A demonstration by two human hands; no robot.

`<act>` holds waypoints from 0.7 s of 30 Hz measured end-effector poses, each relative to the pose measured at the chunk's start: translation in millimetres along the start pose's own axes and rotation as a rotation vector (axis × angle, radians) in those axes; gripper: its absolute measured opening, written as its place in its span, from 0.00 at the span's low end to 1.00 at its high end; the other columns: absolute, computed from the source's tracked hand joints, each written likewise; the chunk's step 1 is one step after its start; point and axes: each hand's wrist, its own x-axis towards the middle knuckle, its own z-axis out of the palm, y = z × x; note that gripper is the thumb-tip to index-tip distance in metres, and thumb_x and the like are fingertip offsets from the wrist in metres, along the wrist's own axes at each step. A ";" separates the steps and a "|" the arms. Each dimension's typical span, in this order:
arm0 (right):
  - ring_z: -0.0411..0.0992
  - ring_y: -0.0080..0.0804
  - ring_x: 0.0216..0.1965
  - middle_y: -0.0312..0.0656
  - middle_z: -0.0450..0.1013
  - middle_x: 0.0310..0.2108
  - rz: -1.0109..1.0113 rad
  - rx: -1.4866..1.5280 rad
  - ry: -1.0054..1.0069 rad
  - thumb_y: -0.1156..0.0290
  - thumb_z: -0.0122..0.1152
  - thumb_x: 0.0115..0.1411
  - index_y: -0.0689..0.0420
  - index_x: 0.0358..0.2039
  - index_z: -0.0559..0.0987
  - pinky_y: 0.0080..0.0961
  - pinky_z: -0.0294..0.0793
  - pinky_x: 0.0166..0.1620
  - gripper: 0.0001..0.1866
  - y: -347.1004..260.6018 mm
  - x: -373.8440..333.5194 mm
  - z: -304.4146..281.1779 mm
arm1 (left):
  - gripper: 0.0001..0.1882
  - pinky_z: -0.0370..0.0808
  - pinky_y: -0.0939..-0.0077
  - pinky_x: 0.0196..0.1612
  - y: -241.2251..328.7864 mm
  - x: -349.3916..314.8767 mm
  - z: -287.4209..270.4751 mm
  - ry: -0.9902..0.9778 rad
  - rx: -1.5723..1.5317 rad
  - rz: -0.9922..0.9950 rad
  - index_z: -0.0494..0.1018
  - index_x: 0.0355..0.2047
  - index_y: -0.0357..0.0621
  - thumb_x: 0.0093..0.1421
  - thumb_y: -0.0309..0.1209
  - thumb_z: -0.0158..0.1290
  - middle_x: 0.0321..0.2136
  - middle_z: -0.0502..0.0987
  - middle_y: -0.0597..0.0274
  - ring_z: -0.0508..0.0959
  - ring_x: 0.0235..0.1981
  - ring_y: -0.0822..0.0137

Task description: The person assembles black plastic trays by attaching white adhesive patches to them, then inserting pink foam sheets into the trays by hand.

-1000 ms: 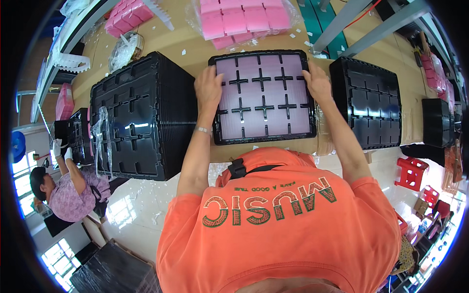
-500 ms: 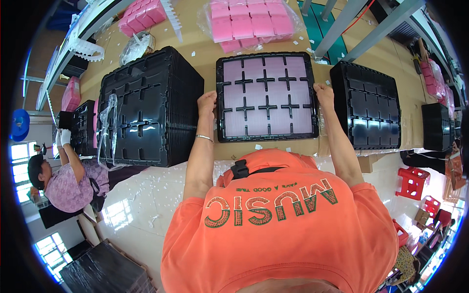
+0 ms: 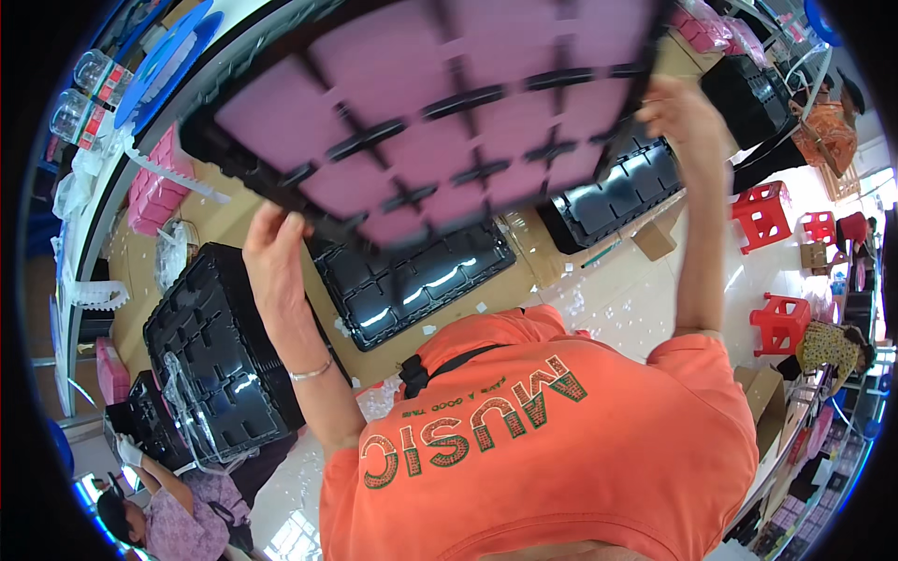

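Observation:
My two hands hold up a black plastic tray [image 3: 224,154] whose compartments show pink pieces [image 3: 388,56] between cross-shaped dividers. The tray is tilted and slightly blurred, its far part cut off by the upper edge of the view. My left hand [image 3: 273,252] grips its near-left corner with bent fingers. At the right rim, my right hand [image 3: 687,117] is closed on the edge, its fingertips partly hidden. Beneath the raised tray, another black tray [image 3: 421,294] with no pink in it lies on the table, partly covered from view.
A tall stack of black trays [image 3: 220,346] stands on the left, with clear plastic film on it. More black trays [image 3: 617,196] lie to the right. Pink blocks [image 3: 159,182] sit at the far left. A gloved co-worker [image 3: 187,514] is at lower left; red stools [image 3: 781,323] stand on the right.
Both hands have lifted the pink-filled tray off the table and tilted it, uncovering a black tray below. My view has turned, so the table now appears slanted.

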 end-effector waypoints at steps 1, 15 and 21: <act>0.74 0.33 0.39 0.48 0.73 0.40 0.069 -0.028 0.035 0.47 0.37 0.65 0.69 0.48 0.71 0.23 0.71 0.37 0.33 -14.8 5.5 -24.1 | 0.11 0.71 0.79 0.38 12.5 2.7 28.8 -0.049 0.059 0.049 0.74 0.37 0.33 0.52 0.15 0.51 0.32 0.76 0.62 0.75 0.33 0.72; 0.70 0.33 0.49 0.48 0.70 0.49 0.587 -0.268 -0.009 0.84 0.57 0.53 0.66 0.54 0.68 0.21 0.69 0.52 0.25 149.8 -17.9 -284.4 | 0.04 0.76 0.79 0.35 -153.6 17.2 233.2 -0.824 0.634 1.219 0.66 0.21 0.44 0.44 0.27 0.51 0.29 0.68 0.66 0.71 0.38 0.67; 0.70 0.31 0.49 0.49 0.71 0.49 0.557 -0.396 0.028 0.80 0.55 0.55 0.66 0.54 0.68 0.20 0.68 0.50 0.24 204.0 18.7 -265.0 | 0.05 0.76 0.78 0.37 -193.8 14.5 234.9 -0.982 0.821 1.102 0.70 0.26 0.41 0.46 0.25 0.50 0.33 0.70 0.64 0.71 0.41 0.65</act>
